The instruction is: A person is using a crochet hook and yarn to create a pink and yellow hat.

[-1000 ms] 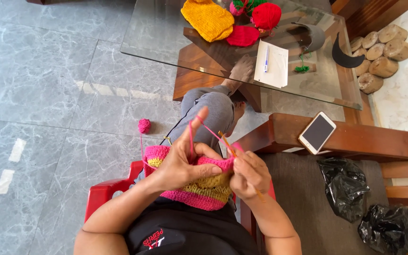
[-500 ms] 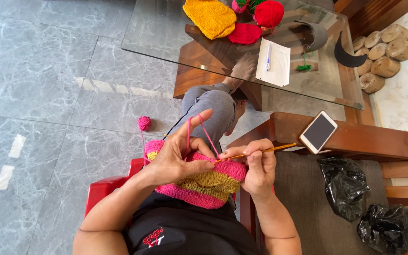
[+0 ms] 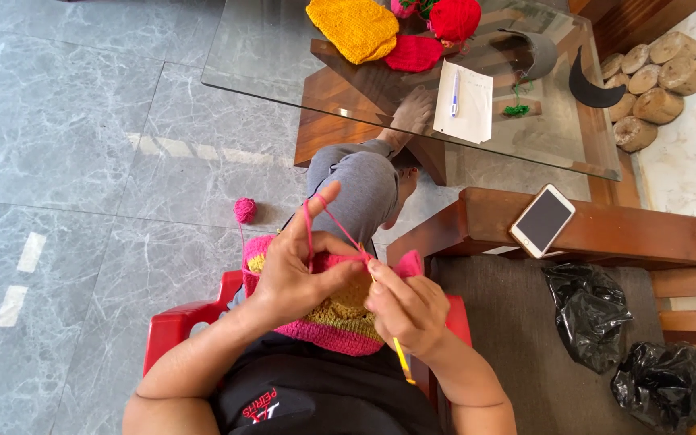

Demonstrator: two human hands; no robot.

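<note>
Soft, light crocheted piece in pink and yellow, resting in the lap at 6 o'clock of the frame, above a red plastic chair. Limp and stretchy by the look of it; no risk of breaking, but loops likely to slip or unravel if pulled. Best taken near the working edge, close to the live stitch, with the rest left to sag on the lap.

Left hand at 9 o'clock of the piece, fingers partly spread, forefinger raised with pink yarn looped over it and kept taut; thumb and the other digits pinching the top edge of the fabric. Right hand at 3 o'clock, curled closed around a yellow crochet hook, handle end poking out toward 6 o'clock, tip hidden in the stitches.

Small pink yarn ball on the grey tiled floor at 11 o'clock. Glass desk at 12 o'clock; phone on a wooden armrest at 2 o'clock.
</note>
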